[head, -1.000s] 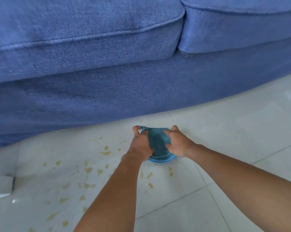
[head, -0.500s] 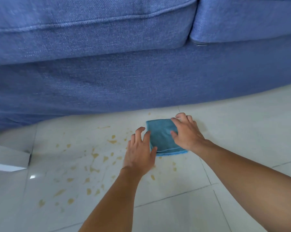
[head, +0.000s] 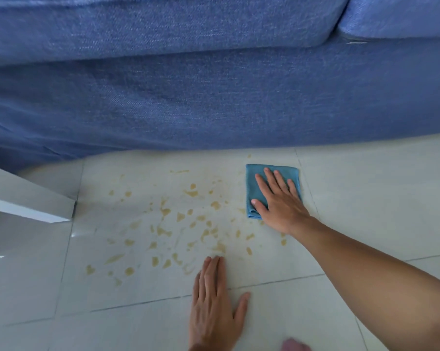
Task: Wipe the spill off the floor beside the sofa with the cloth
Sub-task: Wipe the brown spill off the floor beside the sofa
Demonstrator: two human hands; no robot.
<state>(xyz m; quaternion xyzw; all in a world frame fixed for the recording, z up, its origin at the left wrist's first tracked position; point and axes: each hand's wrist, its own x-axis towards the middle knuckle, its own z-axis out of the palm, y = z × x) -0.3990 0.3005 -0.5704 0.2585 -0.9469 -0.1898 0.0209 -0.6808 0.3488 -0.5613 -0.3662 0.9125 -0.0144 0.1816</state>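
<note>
A folded blue cloth [head: 258,178] lies flat on the pale tiled floor [head: 365,211], close to the base of the blue sofa [head: 213,97]. My right hand [head: 279,201] presses down on it with fingers spread, palm covering its lower right part. A spill [head: 183,224] of many yellowish-brown drops and smears spreads over the tile to the left of the cloth. My left hand [head: 213,307] rests flat on the floor below the spill, fingers together, holding nothing. Its fingertips touch the spill's lower edge.
A white furniture corner [head: 31,201] juts in from the left edge, just left of the spill. The sofa front runs across the whole top of the view. Bare tile lies to the right of the cloth. Something pinkish and blurred [head: 293,345] shows at the bottom edge.
My left hand has let go of the cloth and dropped back onto the floor nearer to me. My right hand has flattened onto the cloth. The view has tilted further down.
</note>
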